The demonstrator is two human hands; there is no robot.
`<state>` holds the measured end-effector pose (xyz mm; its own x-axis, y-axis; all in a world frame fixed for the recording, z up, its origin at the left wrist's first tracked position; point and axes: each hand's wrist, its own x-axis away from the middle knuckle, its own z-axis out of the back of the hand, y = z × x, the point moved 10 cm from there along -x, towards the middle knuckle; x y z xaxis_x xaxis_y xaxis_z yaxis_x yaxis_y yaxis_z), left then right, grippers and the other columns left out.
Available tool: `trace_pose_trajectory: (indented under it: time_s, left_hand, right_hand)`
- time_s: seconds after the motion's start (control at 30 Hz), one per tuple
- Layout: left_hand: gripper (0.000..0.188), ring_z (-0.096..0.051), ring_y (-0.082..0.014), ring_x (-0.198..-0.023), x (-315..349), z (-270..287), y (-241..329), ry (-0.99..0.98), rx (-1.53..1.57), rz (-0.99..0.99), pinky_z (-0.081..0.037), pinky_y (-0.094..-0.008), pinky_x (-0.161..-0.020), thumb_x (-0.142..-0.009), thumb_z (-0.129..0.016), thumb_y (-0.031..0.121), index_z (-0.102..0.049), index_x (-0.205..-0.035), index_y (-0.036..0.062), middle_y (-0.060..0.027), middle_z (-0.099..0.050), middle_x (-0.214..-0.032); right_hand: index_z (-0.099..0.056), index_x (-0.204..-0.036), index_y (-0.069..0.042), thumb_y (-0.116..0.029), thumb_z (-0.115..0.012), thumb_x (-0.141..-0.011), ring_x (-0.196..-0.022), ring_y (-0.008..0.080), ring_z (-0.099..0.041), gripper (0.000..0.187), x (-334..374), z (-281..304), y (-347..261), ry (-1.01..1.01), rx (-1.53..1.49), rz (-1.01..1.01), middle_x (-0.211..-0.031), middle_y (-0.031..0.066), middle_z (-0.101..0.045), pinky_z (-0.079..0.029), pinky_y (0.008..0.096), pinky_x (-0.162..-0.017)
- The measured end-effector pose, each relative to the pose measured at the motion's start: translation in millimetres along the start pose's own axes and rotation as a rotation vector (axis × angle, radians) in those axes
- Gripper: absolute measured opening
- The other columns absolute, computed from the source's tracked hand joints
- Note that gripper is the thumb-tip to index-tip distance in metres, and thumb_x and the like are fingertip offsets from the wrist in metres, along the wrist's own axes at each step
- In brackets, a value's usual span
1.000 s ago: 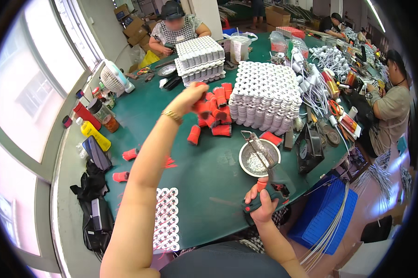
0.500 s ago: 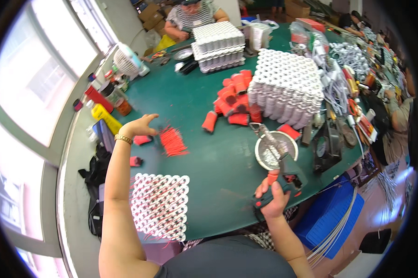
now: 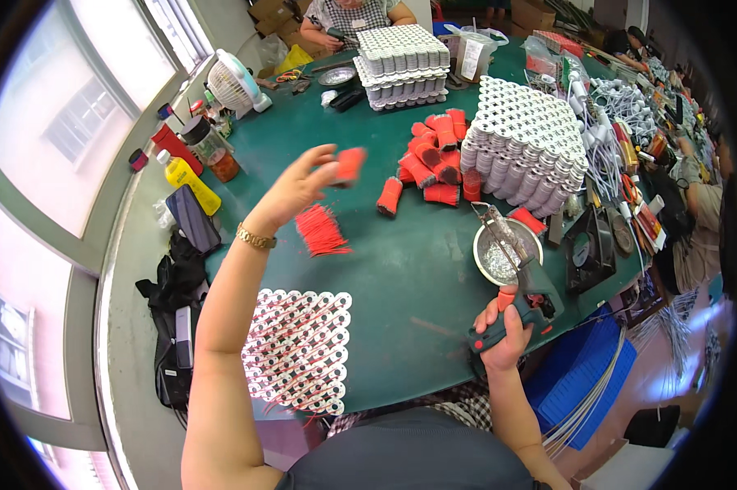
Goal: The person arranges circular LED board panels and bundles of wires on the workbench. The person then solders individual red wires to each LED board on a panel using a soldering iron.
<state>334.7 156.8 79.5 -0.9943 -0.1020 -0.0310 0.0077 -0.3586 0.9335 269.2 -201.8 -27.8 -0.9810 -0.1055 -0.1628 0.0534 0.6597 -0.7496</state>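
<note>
My right hand [image 3: 503, 335] is wrapped round the grip of a dark green soldering gun [image 3: 540, 298], its metal front end over a white bowl [image 3: 476, 249] of silvery bits. My left hand [image 3: 301, 186] is raised over the table with its fingers apart. Just off its fingertips is a motion-blurred bundle of red wires [image 3: 350, 166], which appears to be loose from the hand. Below lies a spread of loose red wires [image 3: 321, 229]. Nearer me, left of centre, sits a block of white round parts [image 3: 299, 351] with red wires across it.
A heap of red wire bundles [image 3: 434, 155] lies beside tall stacks of white round parts [image 3: 528, 122]. Bottles [image 3: 190, 184], a phone [image 3: 193, 219] and a fan [image 3: 234, 86] line the left edge. Cables and tools [image 3: 605, 155] crowd the right. A person [image 3: 356, 16] works across the table.
My left hand has moved up and right from the left side. A red bundle that lay under it is now in the air by its fingertips. My right hand keeps its hold on the soldering gun.
</note>
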Motion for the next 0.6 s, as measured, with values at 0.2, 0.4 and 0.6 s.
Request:
trace_pose_trajectory:
  time_s: [0.2,0.4,0.6]
  left_hand:
    - [0.107,-0.025,-0.0348,-0.138,55.6,11.3,-14.0,-0.394,-0.836,-0.083,-0.028,-0.0420,-0.110,-0.069,-0.078,0.043,-0.015,-0.149,0.0123,-0.0183,-0.014,-0.153]
    - [0.086,-0.050,-0.0322,-0.119,119.4,107.9,-123.0,-0.414,-1.019,0.512,-0.040,-0.0387,-0.099,-0.065,-0.082,0.024,-0.036,-0.135,0.0064,-0.0206,-0.046,-0.132]
    - [0.045,-0.065,-0.0203,-0.086,113.5,101.8,-147.7,-0.679,-0.818,0.683,-0.052,-0.0327,-0.073,-0.074,-0.078,0.028,-0.057,-0.105,0.0023,-0.0103,-0.064,-0.094]
  right_hand:
    - [-0.044,-0.117,-0.002,-0.022,-0.054,-0.089,-0.058,0.0174,-0.052,0.036,7.4,15.7,-6.8,0.051,0.000,0.125,-0.074,0.0085,-0.050,-0.047,0.0310,-0.055]
    - [-0.045,-0.116,-0.003,-0.022,-0.054,-0.089,-0.059,0.0172,-0.052,0.034,4.6,7.3,-4.8,0.023,0.019,0.091,-0.075,0.0085,-0.050,-0.048,0.0312,-0.057]
    - [-0.046,-0.116,-0.003,-0.020,-0.054,-0.089,-0.059,0.0171,-0.052,0.033,3.9,3.2,-3.8,-0.015,0.038,0.076,-0.074,0.0089,-0.051,-0.049,0.0311,-0.057]
